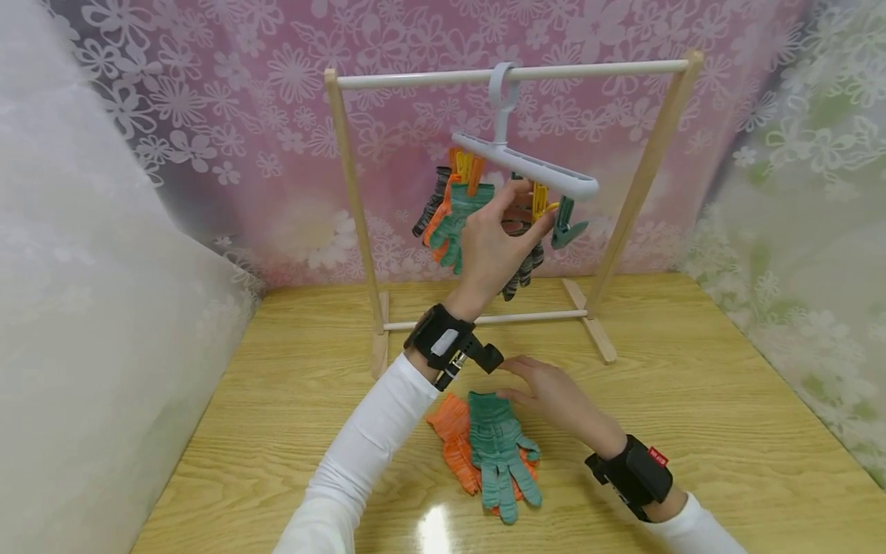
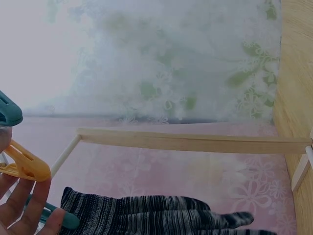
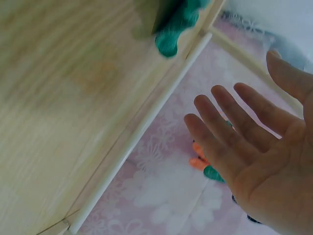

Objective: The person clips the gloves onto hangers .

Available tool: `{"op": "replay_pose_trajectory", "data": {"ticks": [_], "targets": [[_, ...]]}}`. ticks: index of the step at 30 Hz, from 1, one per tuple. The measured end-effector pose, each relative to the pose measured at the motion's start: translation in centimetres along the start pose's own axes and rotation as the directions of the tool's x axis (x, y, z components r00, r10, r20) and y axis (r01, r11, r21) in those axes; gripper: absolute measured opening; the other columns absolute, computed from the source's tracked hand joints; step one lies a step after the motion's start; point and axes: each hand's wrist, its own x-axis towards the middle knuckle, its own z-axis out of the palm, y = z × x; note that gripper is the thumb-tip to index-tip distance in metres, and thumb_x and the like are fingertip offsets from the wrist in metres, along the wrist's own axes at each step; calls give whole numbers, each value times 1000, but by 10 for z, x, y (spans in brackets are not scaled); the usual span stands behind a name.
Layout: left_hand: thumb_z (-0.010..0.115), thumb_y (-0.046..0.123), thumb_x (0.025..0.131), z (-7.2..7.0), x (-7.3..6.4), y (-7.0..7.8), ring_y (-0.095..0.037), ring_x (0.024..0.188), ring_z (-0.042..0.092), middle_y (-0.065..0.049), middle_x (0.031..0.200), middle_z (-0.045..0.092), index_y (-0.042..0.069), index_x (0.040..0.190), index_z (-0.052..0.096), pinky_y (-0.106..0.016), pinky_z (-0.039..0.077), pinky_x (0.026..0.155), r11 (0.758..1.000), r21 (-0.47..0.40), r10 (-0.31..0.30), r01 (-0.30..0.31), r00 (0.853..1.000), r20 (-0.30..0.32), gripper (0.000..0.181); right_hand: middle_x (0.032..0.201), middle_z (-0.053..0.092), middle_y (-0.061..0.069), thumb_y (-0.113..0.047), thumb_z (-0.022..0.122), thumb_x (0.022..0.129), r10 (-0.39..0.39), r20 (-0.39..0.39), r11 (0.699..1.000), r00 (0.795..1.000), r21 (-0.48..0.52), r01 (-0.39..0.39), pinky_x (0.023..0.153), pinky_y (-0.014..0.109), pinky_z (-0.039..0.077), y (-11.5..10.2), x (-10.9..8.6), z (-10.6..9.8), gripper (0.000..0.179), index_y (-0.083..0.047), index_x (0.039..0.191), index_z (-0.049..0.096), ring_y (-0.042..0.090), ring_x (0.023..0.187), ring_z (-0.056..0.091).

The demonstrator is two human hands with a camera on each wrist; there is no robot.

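Note:
My left hand (image 1: 494,242) is raised to the white hanger (image 1: 533,165) and pinches a yellow clothespin (image 2: 29,164) between thumb and fingers. Beside it hangs a teal clothespin (image 1: 566,225) with nothing clipped in it. Behind the hand hangs a black-and-grey striped glove (image 2: 146,213), held by another teal clothespin (image 2: 61,218). Low over the table, my right hand (image 1: 557,396) holds nothing; its fingers are extended and spread in the right wrist view. Its fingertips are close to the cuff of a green glove (image 1: 494,438), which lies partly over orange gloves (image 1: 453,435).
The hanger hooks over the top bar (image 1: 602,70) of a wooden stand (image 1: 353,192). On its left end, orange and yellow clothespins (image 1: 465,165) hold a dark striped glove (image 1: 432,201), an orange one and a green glove (image 1: 464,219). A floral backdrop (image 1: 291,169) rises behind.

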Motion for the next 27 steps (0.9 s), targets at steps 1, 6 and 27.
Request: {"op": "replay_pose_trajectory", "data": {"ticks": [1,6,27], "targets": [[78,20,92,0,0,0,-18,96,70,-11,107,73,3,127,64,-19,57,84,1000,2,4,-4,1000,-1,41,125,66,17,-27,74,94,-21,8,1000,1000,-12,21,83,44,59,-3,-2,2,44,-3,130,65,33,101,70],[78,19,92,-2,0,-2,-19,95,71,-12,107,74,2,126,64,-19,57,84,1000,5,22,-22,1000,4,40,130,64,18,-26,77,91,-134,80,989,988,-48,138,82,41,60,-15,-10,14,49,-4,134,64,32,104,70],[74,15,95,-9,-2,-7,-21,96,72,-14,111,73,0,127,64,-19,56,85,1000,-26,11,-10,998,55,37,141,59,22,-42,72,91,-49,288,964,956,-237,121,98,61,50,-11,-24,21,61,0,135,63,37,122,62]]}}
